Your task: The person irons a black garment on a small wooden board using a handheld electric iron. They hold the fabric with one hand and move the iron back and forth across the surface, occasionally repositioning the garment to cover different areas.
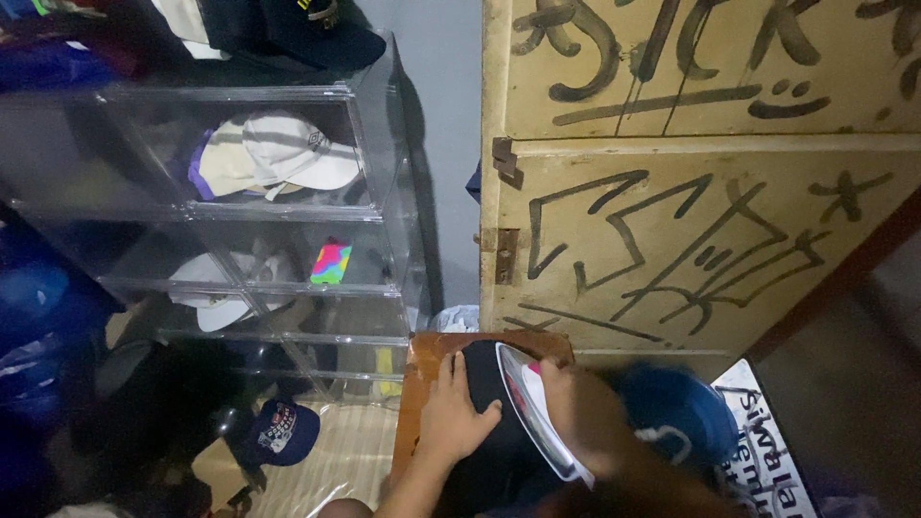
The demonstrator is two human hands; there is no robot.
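at the bottom centre of the frame the left hand [459, 414] lies flat, fingers spread, on the crown of a black cap [494, 422]; it presses on the cloth rather than closing round it. just to its right the right hand [590, 412] is blurred; it appears to rest on the cap's pale brim [537, 408], but whether its fingers are closed on the brim i cannot tell. the 2 hands sit close together with the brim between them. the black cap rests on a small brown wooden stool [432, 350] whose top edge shows above the hands.

right of the right hand, in the lower right of the frame, lies a blue cap [683, 417] on a white printed sheet [782, 460].

the left half of the frame holds a stack of clear plastic boxes [379, 144]. a white cap [288, 153] sits in the upper box, another white cap [216, 288] in the box below, beside a small multicoloured item [331, 262]. dark caps [307, 29] lie on top of the stack at the upper left. a navy cap [283, 434] with a patch lies on the floor at lower left.

a cream wooden door [700, 192] painted with dark marks fills the upper right, with rusty hinges [504, 254] on its left edge.
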